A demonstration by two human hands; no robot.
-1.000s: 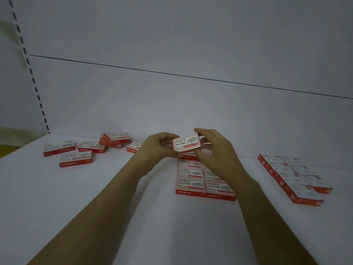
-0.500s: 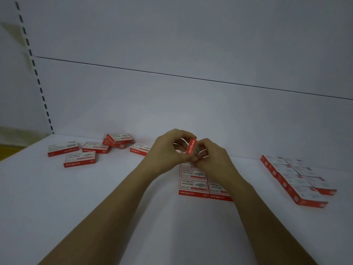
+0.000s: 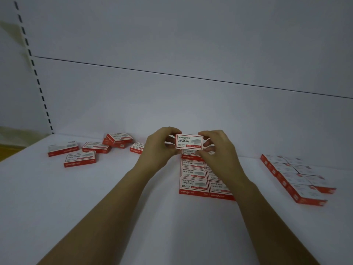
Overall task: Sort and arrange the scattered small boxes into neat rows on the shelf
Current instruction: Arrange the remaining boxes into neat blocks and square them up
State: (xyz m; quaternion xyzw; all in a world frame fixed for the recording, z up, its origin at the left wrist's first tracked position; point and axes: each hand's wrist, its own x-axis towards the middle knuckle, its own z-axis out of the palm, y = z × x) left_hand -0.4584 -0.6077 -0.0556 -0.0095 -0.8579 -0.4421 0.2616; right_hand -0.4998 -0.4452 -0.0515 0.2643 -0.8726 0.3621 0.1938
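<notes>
Two hands meet above the middle of the flat white shelf (image 3: pixel 57 197), whose near half lies bare between the forearms and to the left, bounded behind by the white back panel (image 3: pixel 172 104). Six loose red-and-white cardboard boxes (image 3: pixel 79 158) lie scattered at the back left, a two-column block of the same boxes (image 3: pixel 193 185) sits just under the hands, and another tidy block (image 3: pixel 298 176) lies well apart at the right. Left hand (image 3: pixel 159 148) and right hand (image 3: pixel 219 150) pinch one small red-and-white staple box (image 3: pixel 189 141) by its short ends, printed face toward the camera, held above the far end of the middle block
</notes>
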